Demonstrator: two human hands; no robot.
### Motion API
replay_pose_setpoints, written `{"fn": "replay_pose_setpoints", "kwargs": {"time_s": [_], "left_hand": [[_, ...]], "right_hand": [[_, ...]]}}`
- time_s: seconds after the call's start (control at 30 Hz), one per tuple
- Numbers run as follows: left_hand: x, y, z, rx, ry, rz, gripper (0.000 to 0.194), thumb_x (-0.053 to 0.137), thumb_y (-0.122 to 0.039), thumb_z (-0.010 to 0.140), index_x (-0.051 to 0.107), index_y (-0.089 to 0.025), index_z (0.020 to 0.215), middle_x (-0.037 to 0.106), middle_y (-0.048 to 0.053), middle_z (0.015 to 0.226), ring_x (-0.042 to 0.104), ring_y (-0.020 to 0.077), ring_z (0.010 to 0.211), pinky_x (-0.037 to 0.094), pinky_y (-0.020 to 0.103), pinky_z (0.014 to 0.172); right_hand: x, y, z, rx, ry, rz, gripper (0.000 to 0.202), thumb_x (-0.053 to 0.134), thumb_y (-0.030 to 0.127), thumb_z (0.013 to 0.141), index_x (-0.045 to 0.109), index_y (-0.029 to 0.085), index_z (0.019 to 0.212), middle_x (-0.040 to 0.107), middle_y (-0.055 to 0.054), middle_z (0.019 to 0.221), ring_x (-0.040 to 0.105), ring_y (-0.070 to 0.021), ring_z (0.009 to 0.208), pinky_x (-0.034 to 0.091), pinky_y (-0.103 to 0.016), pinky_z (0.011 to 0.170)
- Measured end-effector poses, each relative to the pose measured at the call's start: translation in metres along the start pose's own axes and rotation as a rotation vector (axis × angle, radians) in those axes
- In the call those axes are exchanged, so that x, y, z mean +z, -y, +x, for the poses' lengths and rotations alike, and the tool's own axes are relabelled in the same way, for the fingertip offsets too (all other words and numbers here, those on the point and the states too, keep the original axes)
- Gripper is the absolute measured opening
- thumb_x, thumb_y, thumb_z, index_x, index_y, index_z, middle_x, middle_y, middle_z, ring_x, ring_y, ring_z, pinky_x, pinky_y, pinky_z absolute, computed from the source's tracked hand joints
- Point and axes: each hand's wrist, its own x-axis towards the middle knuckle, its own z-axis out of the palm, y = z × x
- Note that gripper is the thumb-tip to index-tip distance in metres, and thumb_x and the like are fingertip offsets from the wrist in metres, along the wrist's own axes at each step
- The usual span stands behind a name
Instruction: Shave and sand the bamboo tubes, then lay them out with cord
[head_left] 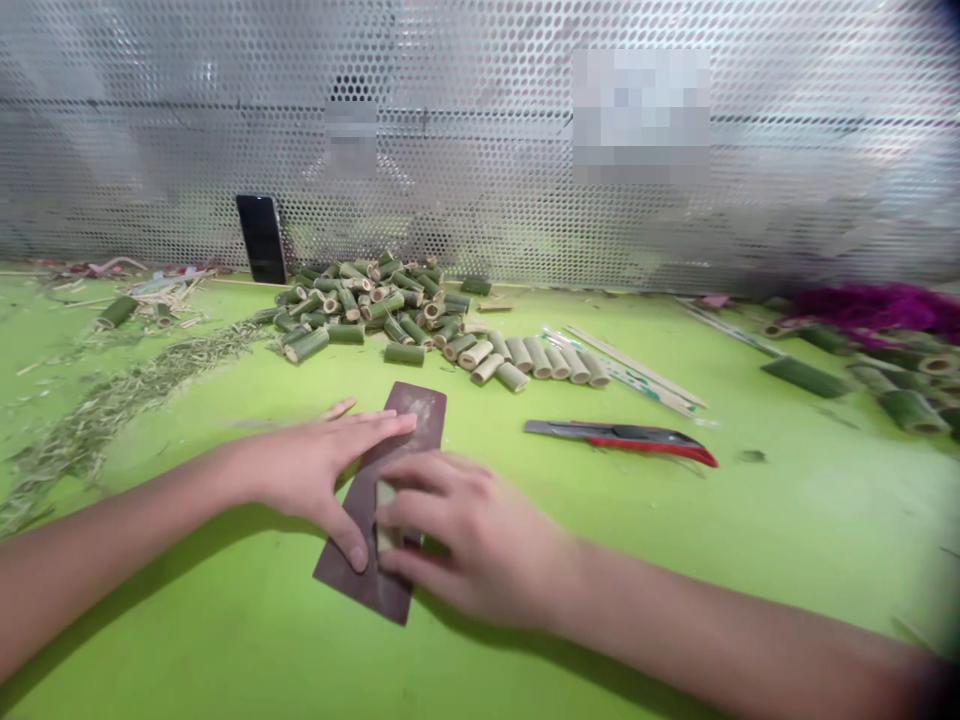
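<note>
A dark brown rectangular sheet, like sandpaper, lies slanted on the bright green table, with pale dust on its upper part. My left hand is spread, its fingertips and thumb resting on the sheet's left side. In the fingers of my right hand is a short pale bamboo piece, pressed against the middle of the sheet. Part of the piece is hidden behind those fingers.
Green bamboo pieces are heaped behind the sheet, beside several pale scraped ones. A red utility knife lies right. A phone leans against the perforated metal panel. Shavings lie left, purple fibres far right.
</note>
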Motion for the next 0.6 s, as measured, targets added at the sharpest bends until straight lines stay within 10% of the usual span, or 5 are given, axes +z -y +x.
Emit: {"fn": "replay_pose_setpoints", "kwargs": {"time_s": [0.6], "left_hand": [[0.000,0.001,-0.001,-0.033,0.008,-0.007,0.146,0.086,-0.080,0.055,0.004,-0.038,0.168,0.003,0.005,0.177,-0.006,0.0490,0.158,0.013,0.075,0.125]], "right_hand": [[-0.003,0.005,0.001,0.117,0.044,-0.058,0.012,0.072,0.026,0.092,0.066,0.016,0.094,0.071,-0.011,0.115,0.069,-0.0220,0.098,0.060,-0.037,0.084]]}}
